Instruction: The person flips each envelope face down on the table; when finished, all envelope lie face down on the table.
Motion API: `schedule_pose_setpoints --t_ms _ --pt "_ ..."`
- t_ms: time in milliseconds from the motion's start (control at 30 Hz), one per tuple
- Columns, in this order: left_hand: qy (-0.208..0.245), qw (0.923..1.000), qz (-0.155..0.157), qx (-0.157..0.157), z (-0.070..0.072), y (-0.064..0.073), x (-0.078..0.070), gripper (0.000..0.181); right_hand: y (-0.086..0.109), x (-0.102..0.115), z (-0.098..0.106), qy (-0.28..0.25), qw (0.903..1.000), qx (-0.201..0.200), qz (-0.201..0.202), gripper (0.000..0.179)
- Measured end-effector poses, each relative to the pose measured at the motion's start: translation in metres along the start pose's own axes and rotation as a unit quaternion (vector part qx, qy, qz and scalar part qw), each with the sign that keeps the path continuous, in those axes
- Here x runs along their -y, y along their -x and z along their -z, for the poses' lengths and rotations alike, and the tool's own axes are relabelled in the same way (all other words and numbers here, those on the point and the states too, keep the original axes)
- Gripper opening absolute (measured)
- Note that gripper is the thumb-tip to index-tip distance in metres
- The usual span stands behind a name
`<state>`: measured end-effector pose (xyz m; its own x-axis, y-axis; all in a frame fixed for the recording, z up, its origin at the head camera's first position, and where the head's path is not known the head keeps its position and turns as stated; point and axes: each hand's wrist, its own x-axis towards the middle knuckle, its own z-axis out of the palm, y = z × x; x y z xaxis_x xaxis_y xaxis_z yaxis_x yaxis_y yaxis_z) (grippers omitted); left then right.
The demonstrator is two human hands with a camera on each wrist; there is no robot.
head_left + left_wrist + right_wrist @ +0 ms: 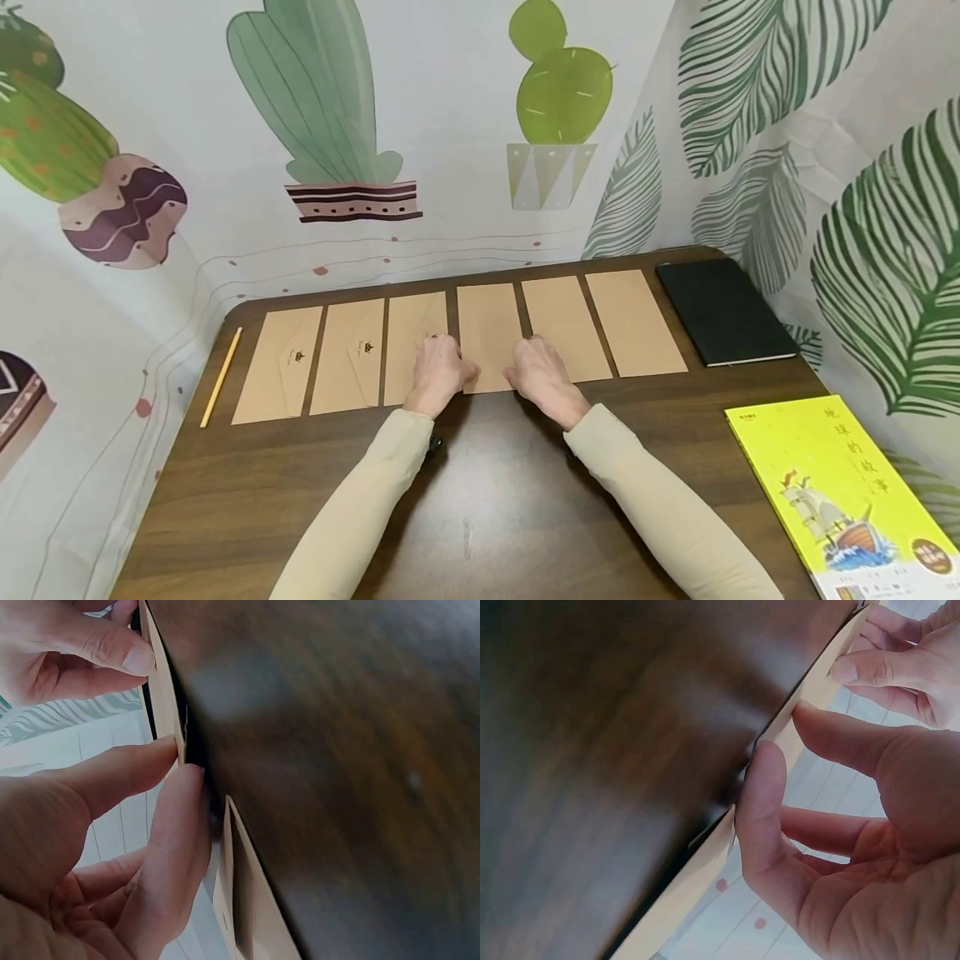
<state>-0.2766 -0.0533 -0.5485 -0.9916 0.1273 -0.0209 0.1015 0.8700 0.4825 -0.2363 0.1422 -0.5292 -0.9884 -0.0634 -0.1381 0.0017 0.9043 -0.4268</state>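
Note:
Several brown paper envelopes lie side by side in a row along the back of the table. My left hand point(437, 373) pinches the near left corner of a plain envelope point(489, 329) in the middle of the row between thumb and index finger. At that envelope's near right corner, my right hand point(543, 379) pinches the edge the same way. In the left wrist view the envelope's near edge point(166, 694) stands slightly off the wood between the fingers. Left of it lies an envelope point(408, 333) partly covered by my left hand; a plain envelope point(570, 325) is on the right.
Two more envelopes with crown prints, one the leftmost envelope point(273, 367), lie left; a plain envelope point(637, 321) ends the row. A yellow pencil point(221, 377) lies far left. A black notebook point(723, 308) and yellow book point(832, 475) lie right. Patterned cloth point(465, 125) hangs behind.

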Motion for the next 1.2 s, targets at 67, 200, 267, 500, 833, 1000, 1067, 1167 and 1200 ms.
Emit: schedule_pose_setpoints --t_ms 67,200,267,500,833,1000,1067,1167,1200 --pt "0.004 1.0 0.0 0.006 0.001 0.001 0.0 0.053 -0.005 -0.003 -0.005 -0.001 1.0 -0.001 -0.004 0.042" --pt "0.014 0.9998 0.003 0.012 0.002 0.003 -0.002 0.051 -0.007 -0.006 -0.006 -0.001 1.0 -0.002 -0.001 0.044" --pt "0.018 0.9998 0.002 0.011 0.003 0.004 -0.003 0.051 -0.008 -0.007 -0.007 0.0 1.0 -0.003 -0.001 0.043" --pt "0.034 0.9993 -0.017 0.0 0.003 0.005 -0.005 0.051 -0.009 -0.01 -0.006 -0.003 1.0 -0.001 -0.004 0.042" --pt "0.103 0.9943 0.01 -0.027 0.075 0.056 -0.038 0.024 0.016 0.025 0.012 -0.071 0.9959 -0.049 0.026 0.055" --pt "0.101 0.9921 0.002 -0.074 0.093 0.067 -0.024 0.022 0.038 0.06 0.026 -0.105 0.9928 -0.041 0.043 0.059" --pt "0.102 0.9917 0.006 -0.078 0.1 0.071 -0.016 0.021 0.039 0.068 0.021 -0.11 0.9919 -0.037 0.05 0.057" --pt "0.101 0.9914 0.016 -0.081 0.107 0.075 -0.005 0.022 0.036 0.079 0.01 -0.108 0.9917 -0.029 0.064 0.051" --pt "0.099 0.9912 0.021 -0.085 0.109 0.076 -0.001 0.022 0.036 0.084 0.008 -0.107 0.9918 -0.025 0.065 0.052"
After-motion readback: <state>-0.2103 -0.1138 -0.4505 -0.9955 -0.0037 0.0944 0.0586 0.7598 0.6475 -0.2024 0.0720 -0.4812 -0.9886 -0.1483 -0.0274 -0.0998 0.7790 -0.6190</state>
